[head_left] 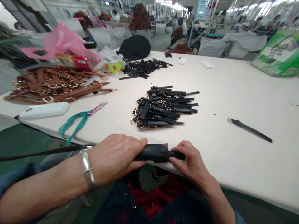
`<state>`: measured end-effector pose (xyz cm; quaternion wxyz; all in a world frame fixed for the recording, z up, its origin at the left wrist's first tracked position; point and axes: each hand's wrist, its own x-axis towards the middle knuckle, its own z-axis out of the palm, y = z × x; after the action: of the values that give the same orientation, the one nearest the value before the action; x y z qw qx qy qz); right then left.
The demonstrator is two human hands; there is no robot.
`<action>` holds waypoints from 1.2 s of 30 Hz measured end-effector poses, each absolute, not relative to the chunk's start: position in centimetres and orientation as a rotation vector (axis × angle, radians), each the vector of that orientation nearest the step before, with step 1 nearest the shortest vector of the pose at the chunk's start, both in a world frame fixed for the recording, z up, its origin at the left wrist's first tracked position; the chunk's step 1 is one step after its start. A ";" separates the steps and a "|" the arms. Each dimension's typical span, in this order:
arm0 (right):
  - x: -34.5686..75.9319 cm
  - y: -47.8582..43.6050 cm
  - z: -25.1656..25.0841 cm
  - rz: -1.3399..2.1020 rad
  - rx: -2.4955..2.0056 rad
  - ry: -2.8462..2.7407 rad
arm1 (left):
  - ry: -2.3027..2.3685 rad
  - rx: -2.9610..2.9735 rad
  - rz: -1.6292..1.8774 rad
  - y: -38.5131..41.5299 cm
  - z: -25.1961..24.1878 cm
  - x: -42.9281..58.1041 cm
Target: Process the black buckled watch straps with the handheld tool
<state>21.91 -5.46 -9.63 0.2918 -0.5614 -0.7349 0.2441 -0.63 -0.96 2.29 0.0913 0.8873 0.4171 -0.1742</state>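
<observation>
Presently, a black leather strap (155, 153) is held at the table edge, its long tail running out past the left wrist. The left hand (114, 157) is closed over the strap, and the right hand (190, 161) is curled around its narrower end. A pile of black watch straps (163, 109) is laid on the table (245, 168) ahead, and a single strap (249, 130) lies apart to the right.

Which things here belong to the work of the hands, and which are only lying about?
Likely part of the work: left hand, right hand, black strap, pile of black straps.

Likely just lying about: snips, brown straps, pink bag.
</observation>
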 end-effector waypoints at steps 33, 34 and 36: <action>22.4 -5.2 -9.8 0.647 -1.469 -1.981 | 1.421 2.534 -0.265 -0.5 0.1 -1.7; 22.3 -5.3 -9.8 0.648 -1.466 -1.972 | 1.422 2.521 -0.271 -0.3 0.1 -1.8; 22.1 -5.5 -9.6 0.649 -1.466 -1.965 | 1.439 2.501 -0.291 0.0 0.5 -2.6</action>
<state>22.12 -5.47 -9.60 0.2982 -0.5519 -0.7395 0.2442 -2.63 0.02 0.49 0.1203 0.8562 0.4925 -0.0996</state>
